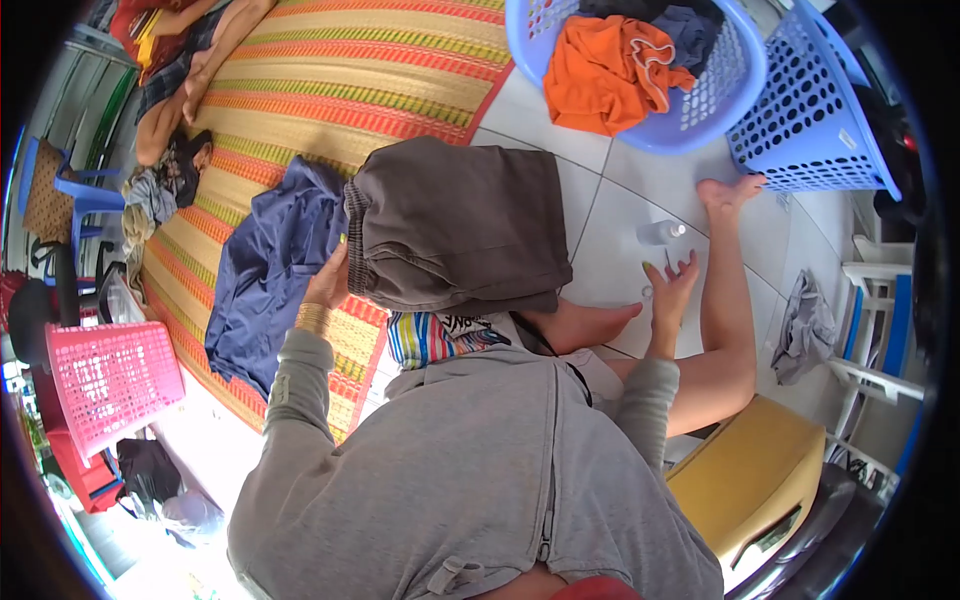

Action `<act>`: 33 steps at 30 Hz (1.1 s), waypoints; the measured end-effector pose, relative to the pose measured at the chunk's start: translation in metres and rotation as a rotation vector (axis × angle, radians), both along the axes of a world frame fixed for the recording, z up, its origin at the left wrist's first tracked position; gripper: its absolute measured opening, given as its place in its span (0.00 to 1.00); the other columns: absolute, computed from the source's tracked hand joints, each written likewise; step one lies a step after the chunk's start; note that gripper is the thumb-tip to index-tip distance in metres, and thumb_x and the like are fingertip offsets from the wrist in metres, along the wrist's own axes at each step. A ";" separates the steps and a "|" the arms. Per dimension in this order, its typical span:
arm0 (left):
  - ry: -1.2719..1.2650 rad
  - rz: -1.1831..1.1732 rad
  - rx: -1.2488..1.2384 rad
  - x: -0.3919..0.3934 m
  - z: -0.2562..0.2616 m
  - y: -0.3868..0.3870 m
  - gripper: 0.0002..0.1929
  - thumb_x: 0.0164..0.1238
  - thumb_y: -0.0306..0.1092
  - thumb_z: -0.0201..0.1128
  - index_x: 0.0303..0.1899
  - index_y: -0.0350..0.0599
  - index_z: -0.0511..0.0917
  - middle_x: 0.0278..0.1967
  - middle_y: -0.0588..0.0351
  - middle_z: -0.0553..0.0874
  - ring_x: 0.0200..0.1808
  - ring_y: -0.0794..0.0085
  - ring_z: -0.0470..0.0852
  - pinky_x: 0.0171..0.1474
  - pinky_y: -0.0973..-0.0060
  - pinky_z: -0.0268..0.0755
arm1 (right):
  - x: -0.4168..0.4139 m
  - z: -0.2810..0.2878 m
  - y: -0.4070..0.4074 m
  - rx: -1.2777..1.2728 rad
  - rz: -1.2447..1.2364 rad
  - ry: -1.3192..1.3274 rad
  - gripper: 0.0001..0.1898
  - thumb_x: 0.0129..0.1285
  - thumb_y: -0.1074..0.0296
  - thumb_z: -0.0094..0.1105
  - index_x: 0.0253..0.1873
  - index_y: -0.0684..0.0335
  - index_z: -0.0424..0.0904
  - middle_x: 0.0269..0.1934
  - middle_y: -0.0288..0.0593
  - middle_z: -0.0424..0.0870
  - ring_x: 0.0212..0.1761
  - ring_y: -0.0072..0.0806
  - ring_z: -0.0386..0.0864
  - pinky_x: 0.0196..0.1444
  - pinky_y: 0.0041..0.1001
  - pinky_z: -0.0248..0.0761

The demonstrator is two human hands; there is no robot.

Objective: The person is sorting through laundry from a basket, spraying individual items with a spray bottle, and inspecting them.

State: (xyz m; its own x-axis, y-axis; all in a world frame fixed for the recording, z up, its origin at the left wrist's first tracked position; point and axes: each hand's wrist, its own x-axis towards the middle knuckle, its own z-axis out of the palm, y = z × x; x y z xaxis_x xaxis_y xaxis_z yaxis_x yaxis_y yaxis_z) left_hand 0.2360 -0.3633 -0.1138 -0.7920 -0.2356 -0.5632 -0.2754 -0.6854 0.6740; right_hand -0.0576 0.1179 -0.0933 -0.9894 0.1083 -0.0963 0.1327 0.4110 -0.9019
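A folded dark brown garment with an elastic waistband lies before me, across the mat's edge and the tiles. My left hand grips its waistband edge, the thumb showing and the other fingers tucked out of sight. Beside that hand a crumpled navy garment is spread on the striped mat. My right hand hovers over the tiles by my bent leg, fingers apart. A small clear bottle with a white cap lies just beyond it. Near those fingertips is a thin dark object, too small to identify. A multicoloured striped cloth shows at my lap.
A blue laundry basket holds an orange garment and dark clothes. Another blue basket stands to its right. A pink basket is at left. Another person's legs rest on the mat. A grey cloth lies at right.
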 end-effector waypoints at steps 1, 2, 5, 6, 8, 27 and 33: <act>0.003 -0.005 0.094 -0.008 -0.001 0.005 0.29 0.73 0.57 0.51 0.66 0.47 0.66 0.63 0.54 0.75 0.61 0.62 0.75 0.65 0.59 0.64 | -0.017 -0.024 0.004 -0.001 -0.025 0.110 0.52 0.45 0.74 0.77 0.73 0.64 0.48 0.64 0.61 0.60 0.57 0.45 0.72 0.57 0.37 0.71; -0.033 0.029 0.061 -0.015 -0.005 0.004 0.32 0.73 0.59 0.49 0.67 0.46 0.65 0.65 0.52 0.73 0.61 0.59 0.75 0.65 0.57 0.66 | -0.034 -0.054 0.004 -0.001 -0.048 0.220 0.54 0.44 0.73 0.78 0.74 0.63 0.47 0.65 0.61 0.59 0.58 0.45 0.71 0.58 0.36 0.70; 0.069 -0.026 0.214 -0.019 -0.014 -0.006 0.35 0.71 0.63 0.48 0.70 0.48 0.62 0.66 0.50 0.72 0.65 0.58 0.72 0.67 0.56 0.63 | -0.066 -0.076 -0.012 0.096 -0.013 0.382 0.40 0.50 0.73 0.74 0.67 0.64 0.59 0.55 0.51 0.70 0.52 0.37 0.74 0.56 0.33 0.69; 0.033 -0.095 0.144 -0.017 -0.012 -0.009 0.36 0.71 0.60 0.50 0.71 0.48 0.58 0.65 0.49 0.72 0.65 0.58 0.72 0.67 0.56 0.63 | -0.072 -0.077 -0.014 -0.052 -0.008 0.251 0.35 0.53 0.74 0.72 0.64 0.64 0.63 0.51 0.46 0.74 0.50 0.34 0.75 0.55 0.31 0.69; 0.105 -0.190 -0.136 -0.032 0.024 0.011 0.41 0.69 0.43 0.62 0.74 0.46 0.46 0.65 0.47 0.72 0.64 0.59 0.73 0.66 0.60 0.66 | -0.079 -0.082 -0.013 -0.177 0.038 0.283 0.26 0.56 0.75 0.68 0.58 0.63 0.68 0.44 0.41 0.76 0.46 0.29 0.75 0.53 0.30 0.70; -0.071 -0.077 -0.289 -0.066 0.140 0.027 0.21 0.56 0.26 0.65 0.53 0.31 0.75 0.44 0.51 0.85 0.42 0.68 0.85 0.48 0.73 0.78 | 0.029 0.125 -0.145 -0.509 0.769 -0.161 0.42 0.49 0.85 0.57 0.71 0.53 0.57 0.41 0.49 0.78 0.30 0.37 0.83 0.34 0.30 0.78; 0.074 -0.013 -0.629 -0.109 0.240 0.040 0.21 0.53 0.26 0.67 0.51 0.32 0.76 0.43 0.54 0.86 0.40 0.74 0.83 0.48 0.76 0.75 | 0.044 0.120 -0.173 -0.209 0.747 0.410 0.33 0.52 0.77 0.60 0.66 0.60 0.66 0.54 0.53 0.77 0.55 0.45 0.78 0.55 0.33 0.70</act>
State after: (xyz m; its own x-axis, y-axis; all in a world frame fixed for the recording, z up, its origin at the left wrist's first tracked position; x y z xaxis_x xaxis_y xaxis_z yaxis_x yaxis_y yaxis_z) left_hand 0.1274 -0.3230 0.1266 -0.8287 -0.4936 -0.2638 -0.2183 -0.1490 0.9644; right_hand -0.0132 -0.0554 0.0271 -0.7557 -0.5617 0.3368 -0.4561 0.0823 -0.8861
